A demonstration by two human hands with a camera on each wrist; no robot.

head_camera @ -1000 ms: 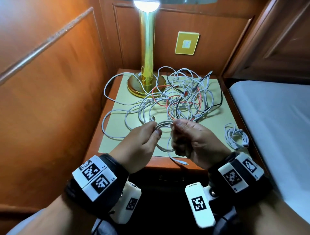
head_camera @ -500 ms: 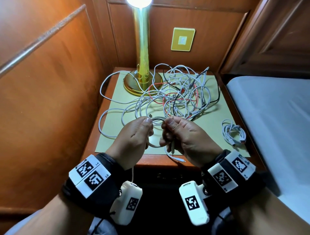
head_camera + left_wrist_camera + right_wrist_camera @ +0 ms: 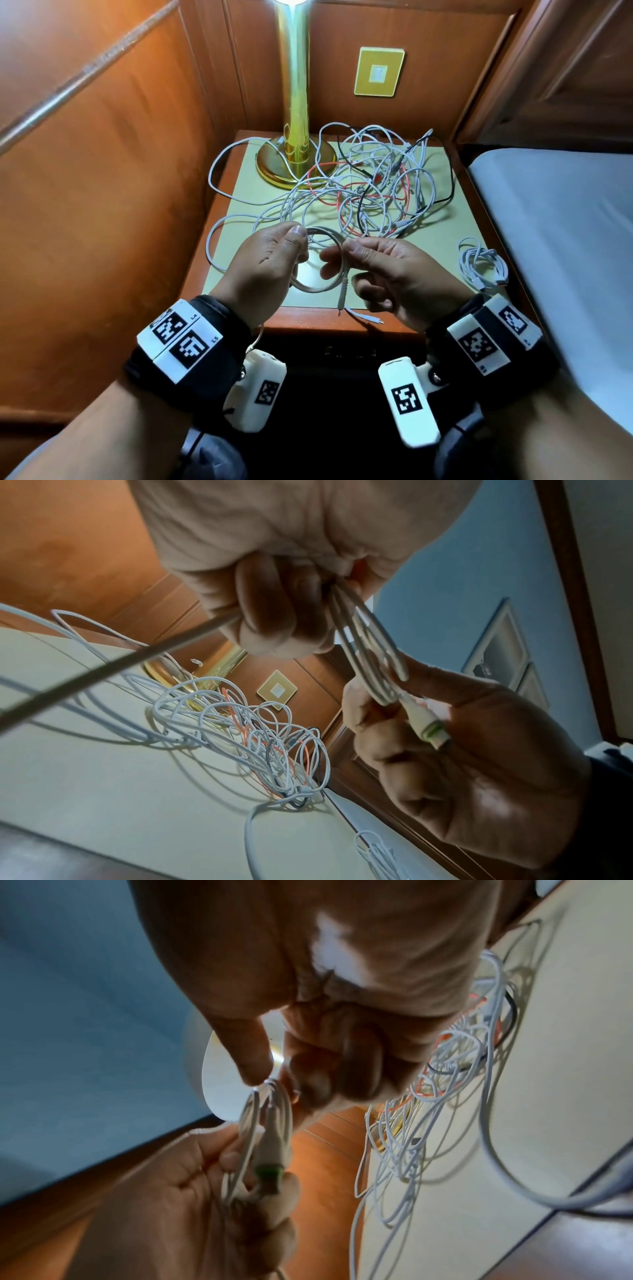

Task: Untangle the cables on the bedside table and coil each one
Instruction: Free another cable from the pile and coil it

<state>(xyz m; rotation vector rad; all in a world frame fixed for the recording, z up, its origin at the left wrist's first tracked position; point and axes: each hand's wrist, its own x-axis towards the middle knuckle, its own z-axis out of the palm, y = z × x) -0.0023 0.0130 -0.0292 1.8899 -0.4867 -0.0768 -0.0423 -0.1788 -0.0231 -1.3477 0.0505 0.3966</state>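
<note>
1. Left hand (image 3: 270, 263) grips one side of a small white coil (image 3: 320, 260), thumb and fingers curled round the bunched loops. Right hand (image 3: 394, 274) pinches the opposite side, with the cable's plug (image 3: 341, 298) hanging just below its fingertips.
2. Both hands hold the coil above the near edge of the bedside table (image 3: 308, 323).
3. The same cable's tail probably runs from the left hand back toward the pile, so the coil is not finished.
4. Risk: loosening either pinch lets the stiff loops spring open.
5. Just right of the right hand: a finished white bundle (image 3: 483, 265) lying on the table.
6. Beyond both hands: tangle (image 3: 370, 192) of white, red and black cables against the lamp base (image 3: 274, 168).
7. Risk: hauling the tail could tighten knots or drag the pile, since some cable loops round the base.
</note>
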